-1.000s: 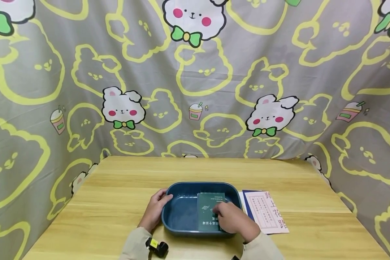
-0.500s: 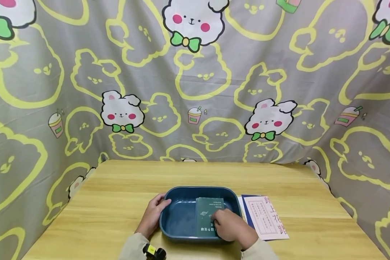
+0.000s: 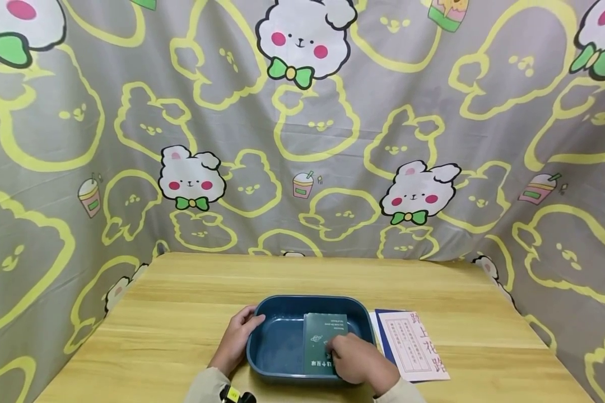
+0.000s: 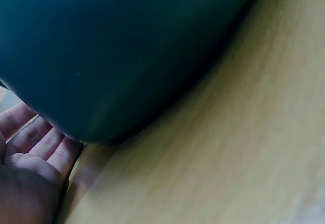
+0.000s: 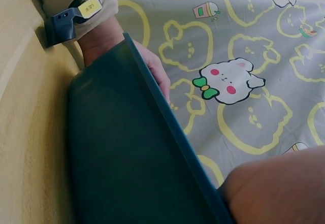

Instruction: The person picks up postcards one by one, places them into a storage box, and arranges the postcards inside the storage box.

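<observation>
A dark blue basin stands on the table in the head view, with a green book inside its right half, cover up. My left hand holds the basin's left side, thumb at the rim; in the left wrist view its fingers lie along the outer wall. My right hand reaches over the near right rim, its curled fingers at the book's lower right part, covering that corner. How the thumb sits under the hand is hidden. The right wrist view shows mostly the basin's outer wall.
Right of the basin lies a white printed book with red lettering, over a blue one. The wooden table meets a grey patterned curtain at the back and sides. A black wrist camera sits on the left sleeve.
The head view has tilted up a little, so everything on the table appears lower. Both hands, the basin and the green book keep nearly the same places relative to each other.
</observation>
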The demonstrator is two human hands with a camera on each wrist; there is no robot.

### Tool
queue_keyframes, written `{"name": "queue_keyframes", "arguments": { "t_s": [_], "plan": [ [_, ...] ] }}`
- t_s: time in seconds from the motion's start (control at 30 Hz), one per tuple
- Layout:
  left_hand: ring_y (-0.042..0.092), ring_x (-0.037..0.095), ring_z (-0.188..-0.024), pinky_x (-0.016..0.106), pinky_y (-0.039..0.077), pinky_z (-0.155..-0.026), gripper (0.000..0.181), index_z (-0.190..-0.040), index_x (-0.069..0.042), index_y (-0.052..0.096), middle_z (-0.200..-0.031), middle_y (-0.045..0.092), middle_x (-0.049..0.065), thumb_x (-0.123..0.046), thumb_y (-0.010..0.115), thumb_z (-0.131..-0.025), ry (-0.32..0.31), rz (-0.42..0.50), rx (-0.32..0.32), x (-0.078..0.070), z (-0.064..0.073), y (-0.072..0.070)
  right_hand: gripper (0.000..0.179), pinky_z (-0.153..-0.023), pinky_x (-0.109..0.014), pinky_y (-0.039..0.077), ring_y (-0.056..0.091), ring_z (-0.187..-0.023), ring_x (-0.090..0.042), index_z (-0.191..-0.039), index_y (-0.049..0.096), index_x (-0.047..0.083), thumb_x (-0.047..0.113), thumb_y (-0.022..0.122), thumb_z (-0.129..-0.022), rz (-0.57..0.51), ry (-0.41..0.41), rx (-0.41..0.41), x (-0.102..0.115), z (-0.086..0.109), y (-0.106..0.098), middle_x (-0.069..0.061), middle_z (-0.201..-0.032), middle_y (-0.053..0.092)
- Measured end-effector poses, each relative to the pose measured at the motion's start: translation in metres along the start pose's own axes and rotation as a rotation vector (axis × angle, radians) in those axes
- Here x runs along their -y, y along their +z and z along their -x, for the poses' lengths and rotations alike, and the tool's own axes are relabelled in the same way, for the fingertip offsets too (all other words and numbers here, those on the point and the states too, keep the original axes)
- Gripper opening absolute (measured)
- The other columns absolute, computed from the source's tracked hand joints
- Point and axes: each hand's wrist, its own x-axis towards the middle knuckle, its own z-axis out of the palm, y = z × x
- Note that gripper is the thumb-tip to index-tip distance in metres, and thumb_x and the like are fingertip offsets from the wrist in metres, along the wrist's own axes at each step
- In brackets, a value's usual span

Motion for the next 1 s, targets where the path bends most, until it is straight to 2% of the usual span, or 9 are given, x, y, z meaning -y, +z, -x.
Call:
{"name": "queue_keyframes", "arguments": {
  "t_s": [0.23, 0.4, 0.5, 0.63, 0.8, 0.9, 1.0],
  "plan": [
    [0.056, 0.024, -0.100, 0.031, 0.048, -0.084, 0.037, -0.124, 0.007, 0.056, -0.112, 0.061, 0.016, -0.018, 0.058, -0.098, 0.017, -0.009, 0.008, -0.002, -0.001, 0.002, 0.022, -0.074, -0.035, 0.049, 0.055, -0.080, -0.015, -0.108, 0.070, 0.000, 0.005, 0.053, -0.095, -0.006, -0.011, -0.025, -0.001, -0.001, -0.003, -0.006, -0.099, 0.067],
    [0.056, 0.024, -0.100, 0.029, 0.047, -0.084, 0.038, -0.124, 0.007, 0.056, -0.112, 0.060, 0.015, -0.020, 0.059, -0.097, 0.022, -0.016, 0.005, -0.002, -0.001, 0.001, 0.022, -0.073, -0.033, 0.048, 0.055, -0.081, -0.016, -0.108, 0.069, -0.001, 0.004, 0.051, -0.096, -0.051, -0.016, -0.036, -0.001, -0.001, -0.004, -0.006, -0.100, 0.066],
    [0.055, 0.023, -0.100, 0.028, 0.046, -0.084, 0.037, -0.123, 0.007, 0.056, -0.112, 0.060, 0.014, -0.019, 0.060, -0.096, 0.019, -0.026, -0.003, -0.002, 0.001, 0.000, 0.021, -0.076, -0.037, 0.051, 0.056, -0.083, -0.014, -0.109, 0.069, 0.000, 0.005, 0.053, -0.096, -0.068, -0.034, -0.071, -0.002, 0.000, -0.005, -0.006, -0.103, 0.067],
    [0.055, 0.022, -0.100, 0.027, 0.046, -0.084, 0.036, -0.122, 0.008, 0.057, -0.112, 0.060, 0.014, -0.016, 0.060, -0.096, 0.025, -0.017, -0.011, 0.000, 0.002, 0.000, 0.021, -0.075, -0.038, 0.052, 0.055, -0.080, -0.010, -0.111, 0.068, 0.000, 0.008, 0.058, -0.095, -0.095, -0.074, -0.174, -0.003, 0.003, -0.010, -0.002, -0.097, 0.067],
    [0.056, 0.022, -0.101, 0.027, 0.047, -0.083, 0.036, -0.123, 0.008, 0.057, -0.112, 0.061, 0.014, -0.016, 0.060, -0.096, 0.020, -0.011, -0.009, 0.001, 0.003, 0.000, 0.018, -0.059, -0.027, 0.045, 0.050, -0.064, -0.007, -0.108, 0.067, 0.000, 0.009, 0.063, -0.093, -0.157, -0.098, -0.317, -0.008, 0.007, -0.016, 0.008, -0.076, 0.059],
    [0.056, 0.022, -0.099, 0.028, 0.047, -0.083, 0.037, -0.122, 0.009, 0.057, -0.111, 0.061, 0.013, -0.017, 0.060, -0.096, 0.023, -0.020, -0.006, 0.002, 0.003, 0.000, 0.014, -0.054, -0.025, 0.041, 0.047, -0.058, -0.006, -0.103, 0.067, 0.001, 0.009, 0.064, -0.092, -0.162, -0.082, -0.414, -0.012, 0.009, -0.019, 0.009, -0.069, 0.053],
    [0.056, 0.022, -0.099, 0.028, 0.047, -0.083, 0.038, -0.123, 0.009, 0.056, -0.111, 0.061, 0.013, -0.018, 0.060, -0.096, 0.024, -0.022, -0.002, 0.002, 0.003, 0.000, 0.009, -0.053, -0.025, 0.040, 0.046, -0.055, -0.007, -0.097, 0.067, 0.003, 0.009, 0.066, -0.091, -0.157, -0.033, -0.520, -0.016, 0.009, -0.023, 0.008, -0.066, 0.051]
  ]
}}
